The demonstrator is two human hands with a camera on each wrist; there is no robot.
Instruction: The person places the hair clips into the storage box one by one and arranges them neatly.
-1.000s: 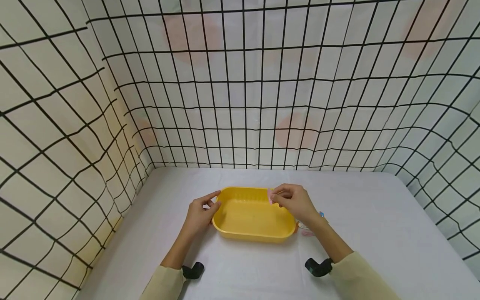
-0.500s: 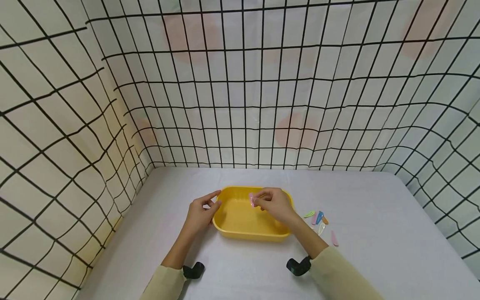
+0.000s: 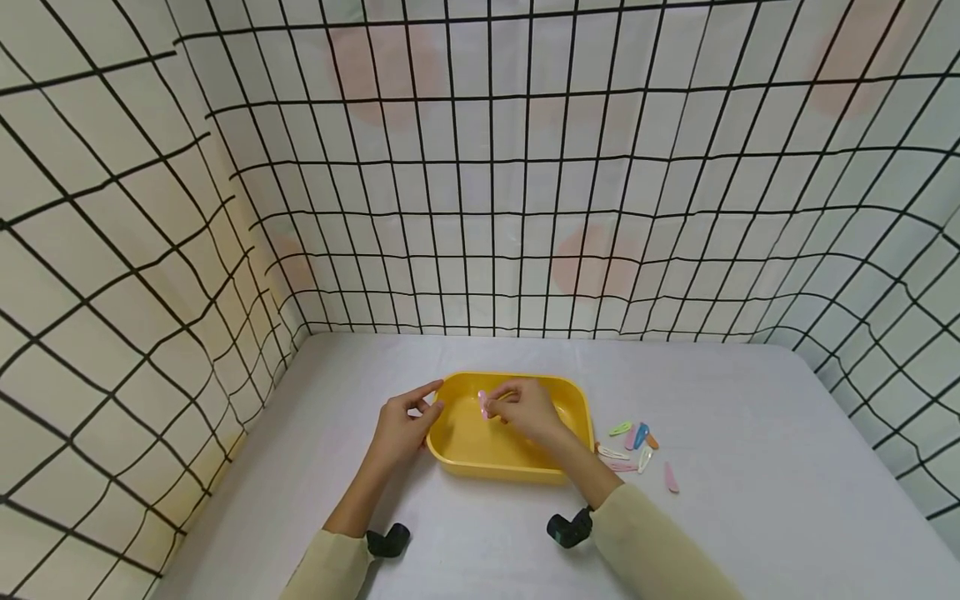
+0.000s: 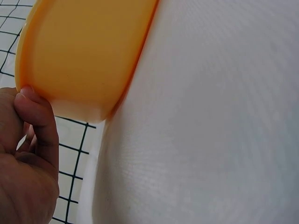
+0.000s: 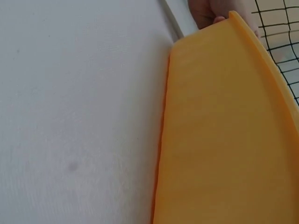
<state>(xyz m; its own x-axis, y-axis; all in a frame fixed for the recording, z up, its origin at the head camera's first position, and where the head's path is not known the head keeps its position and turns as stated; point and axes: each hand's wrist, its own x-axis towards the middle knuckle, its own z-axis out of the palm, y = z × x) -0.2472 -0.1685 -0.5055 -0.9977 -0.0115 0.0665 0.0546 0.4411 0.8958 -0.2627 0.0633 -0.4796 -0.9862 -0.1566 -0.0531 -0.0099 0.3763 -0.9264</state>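
Observation:
A yellow plastic tray sits on the white-covered table. My left hand grips its left rim, with thumb and fingers at the edge; in the left wrist view the hand holds a corner of the tray. Over the tray's inside, my right hand pinches a pink hair clip between thumb and fingertips. The right wrist view has only the tray's outer wall and part of the left hand; the clip is hidden there.
Right of the tray lie several snap hair clips, among them a green clip, a blue clip, an orange clip and a separate pink clip. Black grid netting over white sheeting encloses the back and sides.
My right hand has moved left over the tray with the pink clip, from its right part towards its middle. The clips on the table have come into sight. My left hand has stayed put.

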